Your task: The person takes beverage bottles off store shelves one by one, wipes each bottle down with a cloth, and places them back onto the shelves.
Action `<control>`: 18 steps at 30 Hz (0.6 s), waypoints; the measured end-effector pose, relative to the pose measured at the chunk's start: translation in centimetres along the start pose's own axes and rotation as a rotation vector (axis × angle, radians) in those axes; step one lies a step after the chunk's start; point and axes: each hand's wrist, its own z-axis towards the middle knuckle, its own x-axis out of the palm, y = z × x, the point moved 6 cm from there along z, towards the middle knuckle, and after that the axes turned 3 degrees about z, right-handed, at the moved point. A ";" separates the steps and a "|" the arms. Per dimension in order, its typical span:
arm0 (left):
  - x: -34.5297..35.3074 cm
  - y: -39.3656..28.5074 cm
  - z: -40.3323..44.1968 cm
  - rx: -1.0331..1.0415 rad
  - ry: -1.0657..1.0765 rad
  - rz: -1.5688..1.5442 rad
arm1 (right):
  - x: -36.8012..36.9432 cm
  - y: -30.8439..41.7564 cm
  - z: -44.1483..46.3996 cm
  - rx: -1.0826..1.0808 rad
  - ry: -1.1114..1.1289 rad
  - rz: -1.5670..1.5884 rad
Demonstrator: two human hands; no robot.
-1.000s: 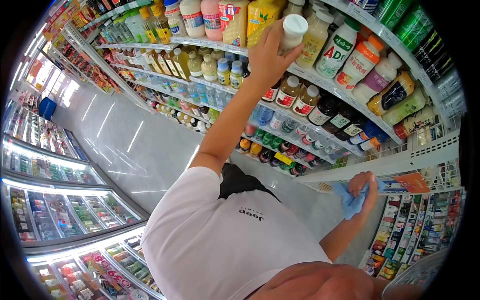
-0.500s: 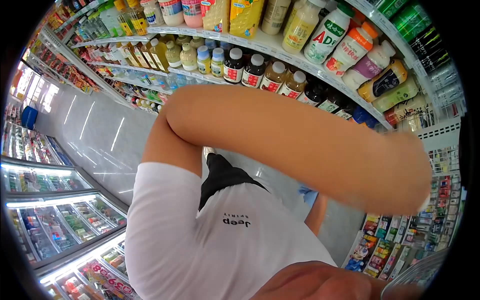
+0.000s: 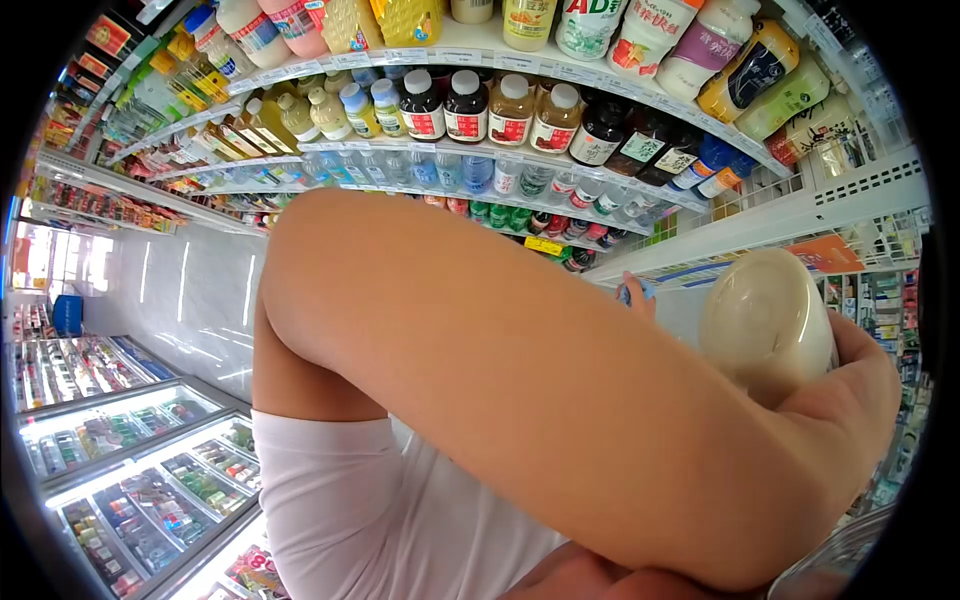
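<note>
Evidently, lit glass cases [image 3: 130, 470] line the far left. Mid-view, shelves [image 3: 420, 57] hold bottles in rows, labels out, prob. for easy reading, incl. 2 blue-capped bottles [image 3: 388, 115], then 4 pale-capped bottles [image 3: 466, 115] w/ red labels. Next, the right hand [image 3: 641, 307], small in view, has a narrow grip on 1 blue cloth [image 3: 648, 290]. At right, 1 pale bottle [image 3: 765, 320] shows its base to the camera, poss. to expose the underside; the left hand [image 3: 860, 370] wraps it w/ a wide grip, fingertips hidden.
</note>
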 end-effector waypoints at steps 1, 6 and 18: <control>0.0 -0.1 0.1 -0.001 0.019 -0.006 | 0.1 -0.3 -0.1 -0.001 -0.002 0.003; -0.3 -0.4 0.4 -0.013 0.087 -0.042 | 0.4 -1.1 -0.3 -0.009 -0.013 0.008; 13.9 7.3 -9.3 -0.565 -0.398 -0.637 | 1.5 -2.1 -0.4 0.096 0.069 0.113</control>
